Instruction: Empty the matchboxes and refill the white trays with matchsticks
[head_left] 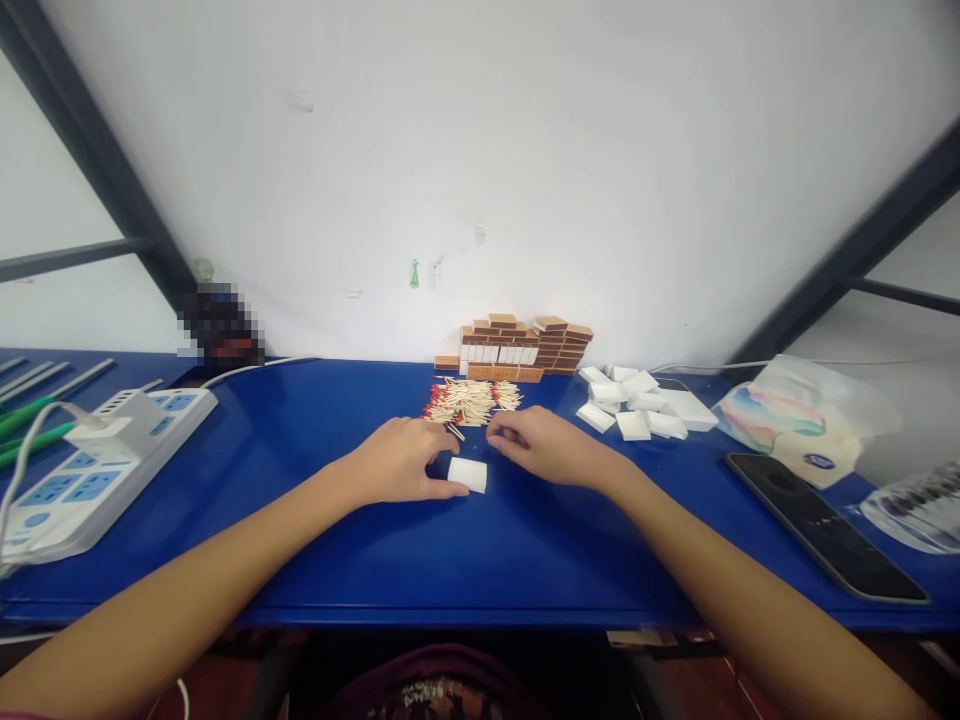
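A small white matchbox tray (468, 475) lies on the blue table between the thumb and index finger of my left hand (405, 462). The thumb is at its near edge and the index finger bends by its far edge, so the hand lightly grips it. My right hand (536, 442) is curled just right of the tray, fingertips drawn together beside the match pile. Whatever those fingers may hold is hidden. Loose matches (469, 400) with red heads are heaped just beyond both hands.
Brown matchboxes (562, 345) are stacked against the wall. White trays (634, 400) lie scattered at right, near a phone (825, 525), a tissue pack (795, 420) and a clear plastic bottle (919, 508). A power strip (97, 480) with a cable stands at left.
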